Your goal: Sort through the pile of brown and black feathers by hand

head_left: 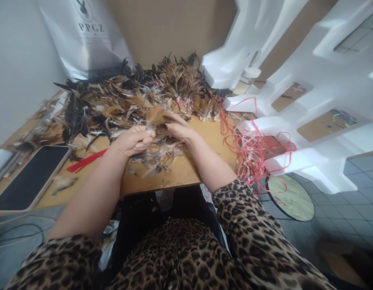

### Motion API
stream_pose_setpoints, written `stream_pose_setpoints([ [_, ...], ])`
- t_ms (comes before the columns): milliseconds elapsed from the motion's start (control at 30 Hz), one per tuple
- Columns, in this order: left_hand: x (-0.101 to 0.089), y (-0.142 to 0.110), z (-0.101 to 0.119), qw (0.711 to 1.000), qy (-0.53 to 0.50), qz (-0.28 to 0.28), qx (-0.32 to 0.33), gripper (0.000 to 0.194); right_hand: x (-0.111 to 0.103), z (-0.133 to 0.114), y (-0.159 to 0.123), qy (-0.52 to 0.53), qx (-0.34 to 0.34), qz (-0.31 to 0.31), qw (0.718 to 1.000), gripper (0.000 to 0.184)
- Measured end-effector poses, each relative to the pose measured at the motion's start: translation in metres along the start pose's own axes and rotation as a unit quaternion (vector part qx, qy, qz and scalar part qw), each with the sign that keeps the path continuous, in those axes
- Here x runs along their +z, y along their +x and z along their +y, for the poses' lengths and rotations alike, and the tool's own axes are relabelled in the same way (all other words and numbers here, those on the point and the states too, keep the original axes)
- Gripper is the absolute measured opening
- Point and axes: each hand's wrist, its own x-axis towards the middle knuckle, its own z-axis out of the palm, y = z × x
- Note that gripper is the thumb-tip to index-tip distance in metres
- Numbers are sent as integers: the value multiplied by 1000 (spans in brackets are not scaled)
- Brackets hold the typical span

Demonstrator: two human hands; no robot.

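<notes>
Brown feathers point(157, 115) stand up between my two hands near the middle of the table. My left hand point(134, 140) pinches their pale lower end, its fingers curled together. At the tips' side, my right hand point(178, 128) is against the same feathers; its fingers are mostly hidden behind its back and the plumes. Beyond both hands spreads a large pile of brown and black feathers point(113, 104). Loose fluff and small feather scraps point(156, 159) lie on the wood under my hands.
Red ribbon strips point(87, 160) and a phone point(30, 177) lie at left. Tangled red and pink strings point(253, 155) hang over the table's right edge by white foam pieces point(298, 165). A silver printed bag point(89, 44) stands behind. A round stool point(290, 197) is at right.
</notes>
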Motion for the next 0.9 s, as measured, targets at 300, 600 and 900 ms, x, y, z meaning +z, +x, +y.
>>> stream_pose_setpoints([
  [300,5,2,2,975,-220,-11,-22,20,26,-3,3,140,-4,70,988,28],
  [600,5,3,-1,959,-280,-16,-49,27,28,-4,3,130,-7,98,987,27],
  [900,2,13,-2,990,-97,100,34,20,19,-4,5,122,8,171,978,17],
])
